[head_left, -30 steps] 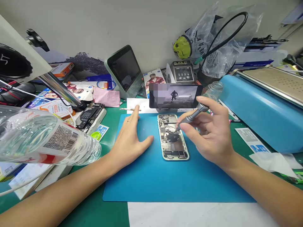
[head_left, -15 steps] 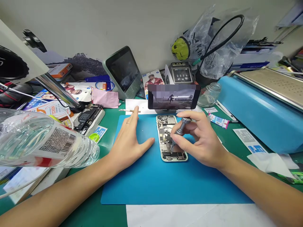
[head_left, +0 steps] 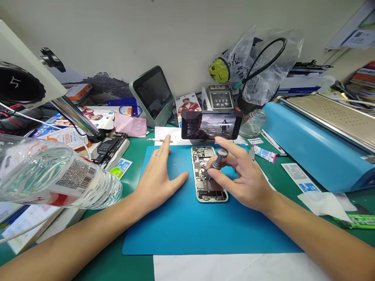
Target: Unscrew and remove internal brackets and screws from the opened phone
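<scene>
An opened smartphone (head_left: 201, 177) with its inner parts showing lies on the blue mat (head_left: 175, 230). My right hand (head_left: 243, 177) pinches a grey screwdriver (head_left: 219, 157) between thumb and fingers. The screwdriver stands tilted over the middle of the phone; whether its tip touches a part is hard to make out. To the left of the phone, my left hand (head_left: 159, 175) rests flat on the mat with thumb and fingers spread, holding nothing. Its fingertips are near a thin pen-like tool (head_left: 159, 140) on white paper.
A propped phone playing a video (head_left: 211, 127) stands behind the mat. A large clear bottle (head_left: 58, 171) is close on the left, beside another opened phone (head_left: 109, 150). At right sit a glass jar (head_left: 254, 121), a blue machine (head_left: 316, 150) and crumpled tissue (head_left: 325, 203).
The screwdriver has shifted from the lower part of the phone up to its middle and now stands more upright. My left hand stays put. The view has tilted slightly, and the video picture has changed.
</scene>
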Tool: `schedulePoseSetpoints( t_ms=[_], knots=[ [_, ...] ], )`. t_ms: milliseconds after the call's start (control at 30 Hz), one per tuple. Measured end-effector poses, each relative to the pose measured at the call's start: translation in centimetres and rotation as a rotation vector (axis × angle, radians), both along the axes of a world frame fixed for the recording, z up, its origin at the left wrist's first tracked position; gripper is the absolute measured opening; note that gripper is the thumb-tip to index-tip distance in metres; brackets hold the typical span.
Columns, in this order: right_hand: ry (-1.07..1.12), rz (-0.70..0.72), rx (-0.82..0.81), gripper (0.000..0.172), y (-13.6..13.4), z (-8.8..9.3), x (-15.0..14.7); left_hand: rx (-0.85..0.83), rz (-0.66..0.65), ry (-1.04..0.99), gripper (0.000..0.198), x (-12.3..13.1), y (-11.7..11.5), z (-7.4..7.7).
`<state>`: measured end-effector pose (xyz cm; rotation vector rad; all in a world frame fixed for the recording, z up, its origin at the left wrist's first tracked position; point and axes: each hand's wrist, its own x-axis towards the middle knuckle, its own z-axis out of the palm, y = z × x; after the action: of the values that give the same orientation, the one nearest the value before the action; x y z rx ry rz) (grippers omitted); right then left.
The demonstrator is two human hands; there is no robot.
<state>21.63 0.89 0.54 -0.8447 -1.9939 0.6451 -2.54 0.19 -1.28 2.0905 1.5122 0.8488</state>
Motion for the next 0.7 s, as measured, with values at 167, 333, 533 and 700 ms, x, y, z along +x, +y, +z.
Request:
schedulePoseSetpoints(
  t_ms=[167,333,533,700],
  knots=[
    [0.008,0.032,0.117,0.060,0.03,-0.14,-0.02,-0.006,0.007,0.012,0.100,0.12,-0.03,-0.11],
    [0.051,0.086,0.200,0.064,-0.28,-0.18,-0.39,0.013,0.011,0.034,0.101,0.25,-0.21,-0.01],
    [0.057,0.074,0.230,0.066,-0.70,-0.12,-0.67,0.007,0.016,0.060,0.104,0.50,-0.01,0.08],
    [0.094,0.093,0.203,0.062,-0.84,-0.65,-0.89,0.006,0.001,0.081,0.108,0.73,0.23,-0.04]
  ],
)
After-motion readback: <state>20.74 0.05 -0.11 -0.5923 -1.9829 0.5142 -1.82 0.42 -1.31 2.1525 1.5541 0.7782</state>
